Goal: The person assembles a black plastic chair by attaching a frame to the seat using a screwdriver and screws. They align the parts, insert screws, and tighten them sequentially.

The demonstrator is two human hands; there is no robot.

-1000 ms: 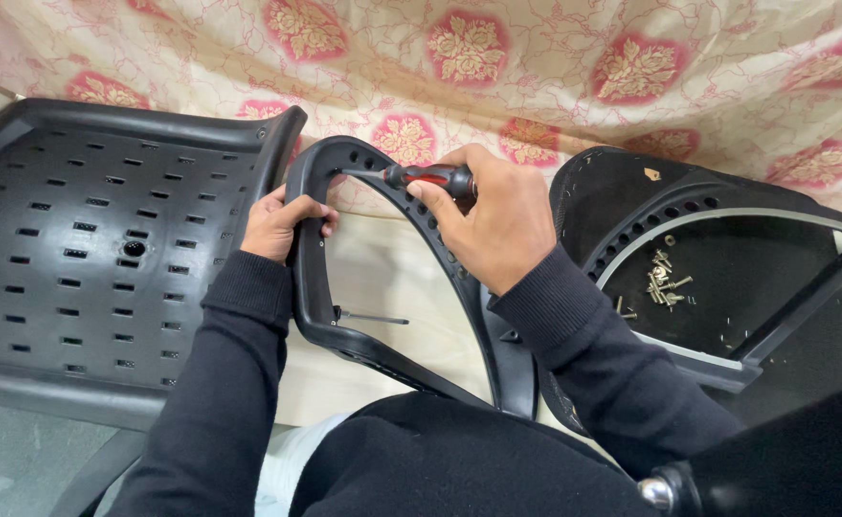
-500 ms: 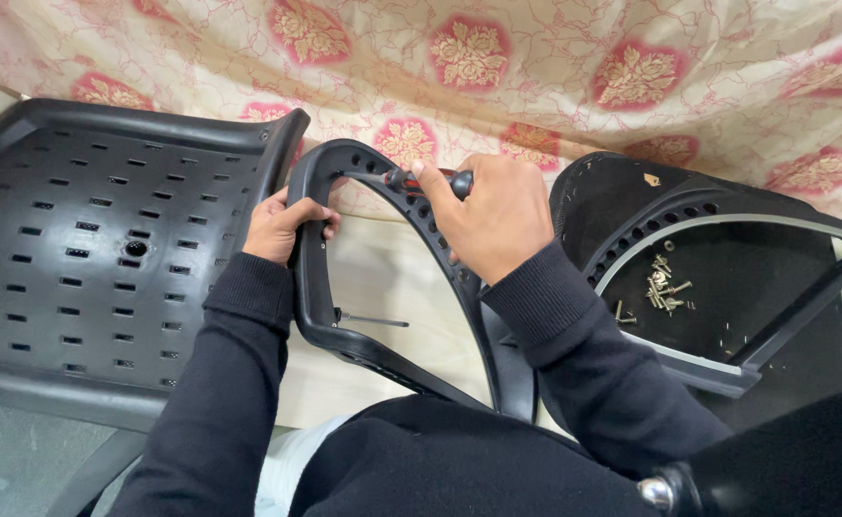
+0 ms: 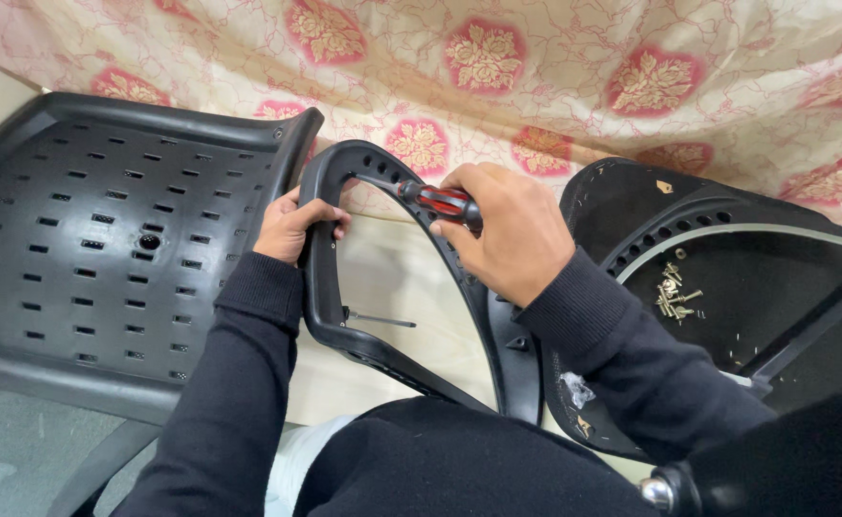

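A black plastic armrest loop (image 3: 330,316) stands upright on my lap, in the middle of the view. My left hand (image 3: 291,225) grips its left upright bar. My right hand (image 3: 507,230) is closed around a screwdriver with a red and black handle (image 3: 440,199), held against the loop's perforated upper curve. The screwdriver's tip is hidden behind the plastic. A thin metal pin (image 3: 382,319) sticks out sideways from the lower left bar inside the loop.
A black perforated chair seat panel (image 3: 105,249) lies to the left, touching the loop. To the right is a black chair back frame (image 3: 727,239) with several loose screws (image 3: 674,292) lying on it. A floral cloth (image 3: 536,67) covers the background.
My right hand has shifted slightly on the screwdriver, and more of the red handle shows now. My left hand stays on the loop's left bar.
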